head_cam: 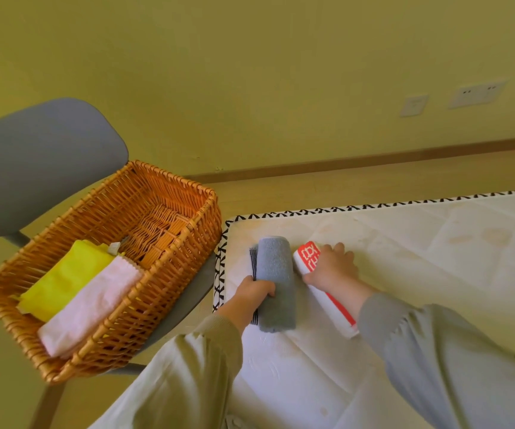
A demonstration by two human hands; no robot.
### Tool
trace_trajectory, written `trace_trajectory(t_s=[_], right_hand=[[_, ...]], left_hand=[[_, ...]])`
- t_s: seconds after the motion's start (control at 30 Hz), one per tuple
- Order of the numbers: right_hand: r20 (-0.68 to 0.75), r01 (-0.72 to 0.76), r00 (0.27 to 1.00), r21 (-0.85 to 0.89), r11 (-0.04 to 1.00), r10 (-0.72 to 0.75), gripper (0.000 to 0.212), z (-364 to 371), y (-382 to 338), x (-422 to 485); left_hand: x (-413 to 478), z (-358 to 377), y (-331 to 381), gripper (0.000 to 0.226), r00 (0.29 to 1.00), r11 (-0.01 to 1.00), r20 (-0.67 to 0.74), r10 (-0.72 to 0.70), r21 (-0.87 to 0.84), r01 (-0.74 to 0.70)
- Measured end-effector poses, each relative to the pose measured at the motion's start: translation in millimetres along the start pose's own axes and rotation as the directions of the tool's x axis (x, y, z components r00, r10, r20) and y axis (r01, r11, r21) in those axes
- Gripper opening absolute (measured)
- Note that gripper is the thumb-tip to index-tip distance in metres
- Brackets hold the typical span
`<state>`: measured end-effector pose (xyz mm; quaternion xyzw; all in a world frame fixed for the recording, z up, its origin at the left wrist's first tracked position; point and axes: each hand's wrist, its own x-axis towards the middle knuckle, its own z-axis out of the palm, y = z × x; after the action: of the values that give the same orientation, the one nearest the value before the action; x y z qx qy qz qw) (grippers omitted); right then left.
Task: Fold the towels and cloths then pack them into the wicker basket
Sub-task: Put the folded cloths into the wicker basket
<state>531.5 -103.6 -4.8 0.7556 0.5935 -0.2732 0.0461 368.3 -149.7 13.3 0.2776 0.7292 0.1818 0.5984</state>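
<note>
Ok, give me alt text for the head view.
On a white mattress, the left hand grips a grey rolled towel and the right hand holds a white rolled towel with red print. Beside it, a wicker basket on a grey chair holds a folded yellow cloth and pink towel.

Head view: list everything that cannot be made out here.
All in the head view.
Striped cloth: the rolled grey towel and left hand cover all but an edge.
Red-and-white towel: right hand hides its middle and part of its print.
Wicker basket floor: partly under the yellow cloth and pink towel.
Grey chair: legs cut by the bottom edge.
</note>
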Motion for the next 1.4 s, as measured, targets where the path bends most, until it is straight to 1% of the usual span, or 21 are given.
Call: trace_trajectory(t_s=[0.07, 0.1, 0.13, 0.17, 0.2, 0.23, 0.3, 0.37, 0.4, 0.47, 0.57, 0.63, 0.7, 0.77, 0.93, 1.03, 1.13, 1.23, 1.3, 1.37, 1.4], right_hand=[[0.022, -0.037, 0.999, -0.002, 0.999, 0.037, 0.076, -3, 4, 1], [0.035, -0.039, 0.999, 0.038, 0.999, 0.037, 0.072, -5, 8, 1], [0.048, -0.028, 0.999, 0.086, 0.996, 0.024, 0.063, -6, 10, 2], [0.066, -0.015, 0.998, 0.139, 0.990, 0.006, 0.049, -9, 12, 3], [0.090, -0.012, 0.996, 0.207, 0.978, -0.007, 0.035, -11, 13, 3], [0.123, -0.025, 0.992, 0.292, 0.956, -0.011, 0.025, -14, 11, 5], [0.212, -0.102, 0.977, 0.511, 0.853, -0.010, 0.016, -20, 5, 7], [0.320, -0.200, 0.947, 0.666, 0.718, -0.033, 0.011, -24, -2, 6], [0.362, -0.235, 0.931, 0.704, 0.671, -0.054, 0.009, -26, -6, 5], [0.420, -0.265, 0.900, 0.740, 0.618, -0.118, 0.008, -30, -16, 3], [0.470, -0.295, 0.856, 0.787, 0.541, -0.217, 0.015, -42, -40, 0], [0.470, -0.293, 0.834, 0.822, 0.489, -0.289, 0.019, -53, -60, -2], [0.459, -0.271, 0.823, 0.835, 0.480, -0.334, 0.021, -65, -86, -8], [0.433, -0.243, 0.833, 0.846, 0.475, -0.344, 0.019, -74, -107, -14], [0.326, -0.138, 0.885, 0.866, 0.481, -0.333, 0.012, -87, -171, -34], [0.257, -0.062, 0.902, 0.871, 0.487, -0.346, 0.011, -89, -215, -42], [0.182, -0.015, 0.928, 0.891, 0.455, -0.325, 0.019, -86, -258, -43], [0.142, -0.042, 0.943, 0.948, 0.315, -0.300, 0.040, -78, -300, -37], [0.156, -0.095, 0.953, 0.967, 0.235, -0.258, 0.052, -69, -312, -26], [0.177, -0.123, 0.961, 0.962, 0.244, -0.211, 0.046, -54, -325, -20], [0.157, -0.102, 0.970, 0.955, 0.278, -0.184, 0.040, -48, -330, -18]], left_hand=[[-1, 2, 3, 0.037, 1.000, 1.000, 0.008, 0.003, 0.004, -0.003], [-2, 3, 4, 0.036, 1.000, 1.000, 0.013, 0.004, 0.000, -0.004], [-3, 3, 5, 0.035, 1.000, 1.000, 0.028, 0.004, -0.015, -0.003], [-4, 3, 5, 0.036, 0.999, 0.999, 0.050, 0.002, -0.039, 0.000], [-5, 2, 6, 0.036, 0.998, 0.998, 0.070, 0.002, -0.069, 0.003], [-6, 2, 7, 0.036, 0.997, 0.995, 0.082, 0.004, -0.097, 0.004], [-9, 0, 9, 0.033, 0.997, 0.991, 0.075, 0.008, -0.132, 0.002], [-13, -3, 12, 0.032, 0.999, 0.987, 0.051, 0.007, -0.159, 0.001], [-15, -6, 15, 0.033, 0.999, 0.986, 0.041, 0.008, -0.169, -0.001], [-19, -15, 21, 0.035, 0.999, 0.985, 0.014, 0.029, -0.173, -0.026], [-31, -37, 38, 0.036, 0.996, 0.978, -0.022, 0.082, -0.192, -0.085], [-44, -55, 53, 0.030, 0.991, 0.972, -0.034, 0.131, -0.194, -0.136], [-58, -79, 66, 0.014, 0.981, 0.963, -0.078, 0.177, -0.190, -0.189], [-65, -101, 75, 0.007, 0.977, 0.959, -0.091, 0.192, -0.195, -0.206], [-87, -156, 88, 0.023, 0.980, 0.940, -0.042, 0.195, -0.277, -0.199], [-94, -193, 86, 0.028, 0.960, 0.919, -0.143, 0.240, -0.286, -0.272], [-92, -237, 72, 0.035, 0.921, 0.882, -0.299, 0.249, -0.322, -0.343], [-87, -277, 52, 0.038, 0.888, 0.855, -0.406, 0.218, -0.359, -0.374], [-84, -289, 41, 0.037, 0.867, 0.866, -0.458, 0.196, -0.334, -0.372], [-79, -302, 28, 0.035, 0.850, 0.868, -0.494, 0.184, -0.324, -0.376], [-74, -307, 24, 0.033, 0.844, 0.865, -0.505, 0.181, -0.327, -0.381]])
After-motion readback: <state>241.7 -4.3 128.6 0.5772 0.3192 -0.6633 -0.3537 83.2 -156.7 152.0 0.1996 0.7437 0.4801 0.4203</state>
